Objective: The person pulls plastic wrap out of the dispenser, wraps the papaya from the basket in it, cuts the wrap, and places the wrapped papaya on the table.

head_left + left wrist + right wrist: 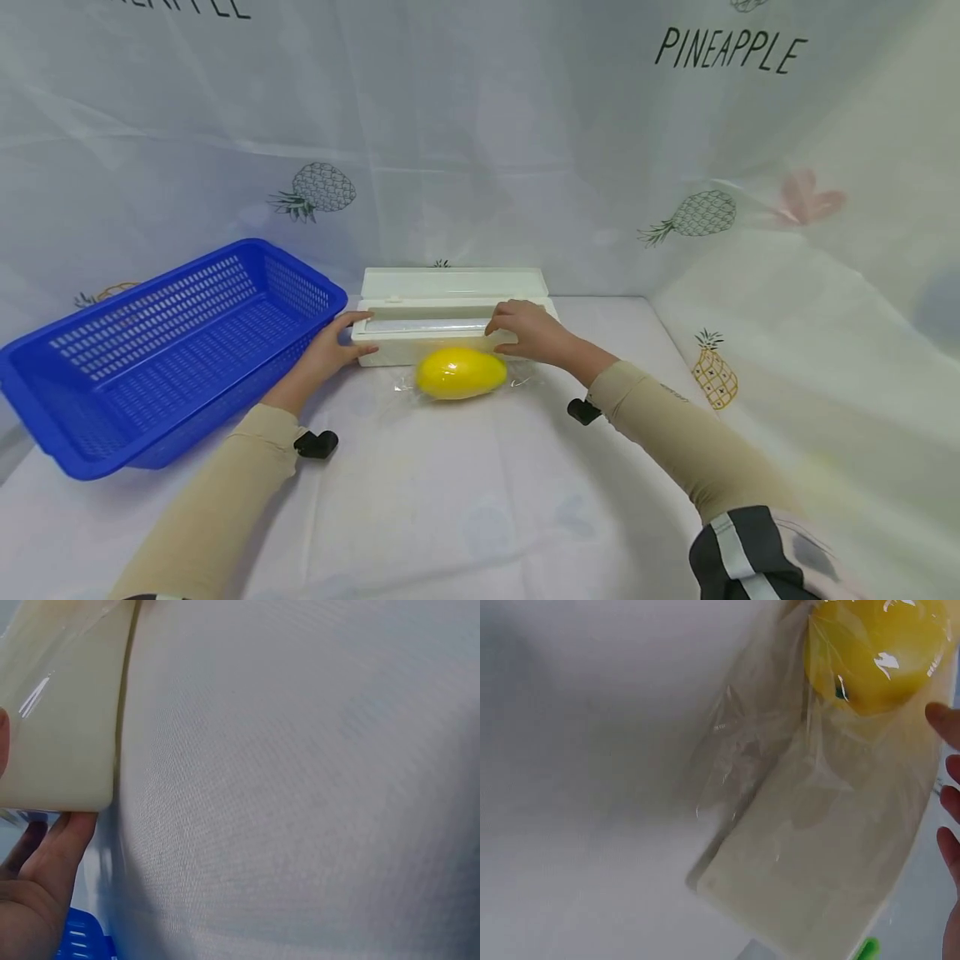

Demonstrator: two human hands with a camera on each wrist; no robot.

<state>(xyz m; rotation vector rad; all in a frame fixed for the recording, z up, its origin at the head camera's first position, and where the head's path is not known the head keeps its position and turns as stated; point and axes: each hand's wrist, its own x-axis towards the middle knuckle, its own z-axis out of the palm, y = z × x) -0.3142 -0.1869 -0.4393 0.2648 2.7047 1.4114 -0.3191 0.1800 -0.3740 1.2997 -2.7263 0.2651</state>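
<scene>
A cream cling film dispenser (405,353) lies with its lid (457,283) raised at the back, the film roll (427,325) showing inside. Clear film (817,772) runs down its front and over a smooth yellow oval object (459,373), whose kind I cannot tell. My left hand (330,350) grips the dispenser's left end, thumb at the front and fingers at the end and top. At the right half of the dispenser is my right hand (532,335), its bent fingers over the opening and thumb near the front, with a gap between them.
A blue plastic basket (187,425) stands to the left, close to my left forearm. Behind the dispenser hangs a white cloth (480,217) printed with pineapples. A white cloth (420,500) covers the table. A bit of bright green (867,949) shows at the dispenser's far end.
</scene>
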